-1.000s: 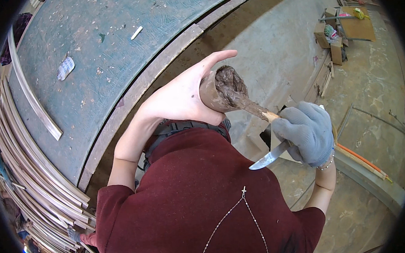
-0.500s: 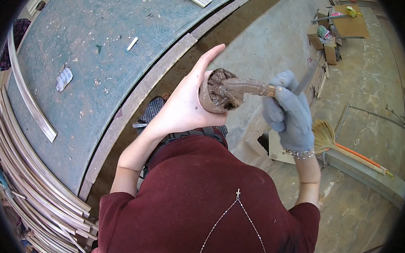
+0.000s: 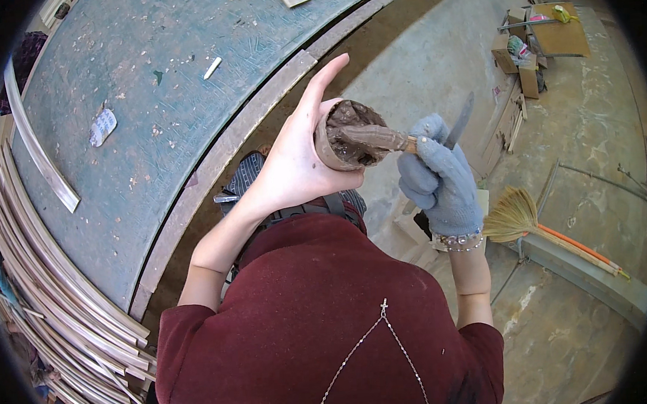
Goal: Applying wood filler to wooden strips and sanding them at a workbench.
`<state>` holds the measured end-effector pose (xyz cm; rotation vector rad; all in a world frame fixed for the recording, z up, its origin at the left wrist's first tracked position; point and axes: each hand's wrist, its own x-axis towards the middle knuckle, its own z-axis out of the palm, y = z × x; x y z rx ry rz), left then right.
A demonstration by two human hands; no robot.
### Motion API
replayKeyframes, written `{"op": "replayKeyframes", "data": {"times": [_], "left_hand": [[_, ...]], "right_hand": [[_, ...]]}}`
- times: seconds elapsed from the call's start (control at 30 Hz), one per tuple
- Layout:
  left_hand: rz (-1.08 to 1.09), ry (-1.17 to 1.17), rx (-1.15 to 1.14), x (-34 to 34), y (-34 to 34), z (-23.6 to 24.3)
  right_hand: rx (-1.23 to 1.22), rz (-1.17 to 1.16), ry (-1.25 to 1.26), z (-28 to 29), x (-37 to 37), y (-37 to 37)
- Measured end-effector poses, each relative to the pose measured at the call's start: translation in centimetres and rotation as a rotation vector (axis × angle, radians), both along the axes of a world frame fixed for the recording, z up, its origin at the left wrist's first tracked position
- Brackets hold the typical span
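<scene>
My bare left hand (image 3: 296,159) grips a small brown cup (image 3: 338,139) full of dark brown paste, held up in front of my chest. My right hand (image 3: 439,181), in a grey knit glove, holds a paste-coated stick (image 3: 375,136) whose tip lies in the cup. The same hand also holds a thin metal blade (image 3: 458,122) that points up and to the right. A beaded bracelet sits on the right wrist. My dark red shirt fills the lower middle of the view.
A large worn blue-green table (image 3: 135,102) with a wooden edge curves across the upper left, with a white scrap and a short stick on it. Long wooden strips (image 3: 40,246) are stacked at the left. A straw broom (image 3: 529,220) lies on the concrete floor at the right; boxes (image 3: 531,45) stand at the upper right.
The right hand has swung the stick from hanging below the cup up to lie across its mouth. The blade now points upward. The cup has moved a little higher.
</scene>
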<state>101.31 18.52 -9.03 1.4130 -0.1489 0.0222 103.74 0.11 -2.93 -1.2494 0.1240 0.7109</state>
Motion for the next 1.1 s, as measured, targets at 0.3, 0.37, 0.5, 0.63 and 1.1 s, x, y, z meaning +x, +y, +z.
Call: {"op": "replayKeyframes", "data": {"times": [0.3, 0.37, 0.5, 0.63, 1.1], "left_hand": [[0.049, 0.072, 0.006, -0.3, 0.6, 0.2], [0.048, 0.074, 0.003, -0.4, 0.6, 0.2], [0.035, 0.047, 0.053, -0.6, 0.3, 0.2], [0.021, 0.036, -0.078, -0.9, 0.3, -0.4], [0.018, -0.010, 0.056, -1.1, 0.5, -0.1]], "right_hand": [[-0.154, -0.071, -0.048, 1.2, 0.5, -2.8], [-0.178, -0.113, -0.124, 1.3, 0.8, -2.9], [-0.154, -0.084, -0.192, 1.5, 1.1, -1.5], [-0.163, 0.026, -0.176, 0.8, 0.9, 0.0], [-0.963, 1.120, -1.773, 7.0, 4.3, 1.2]]}}
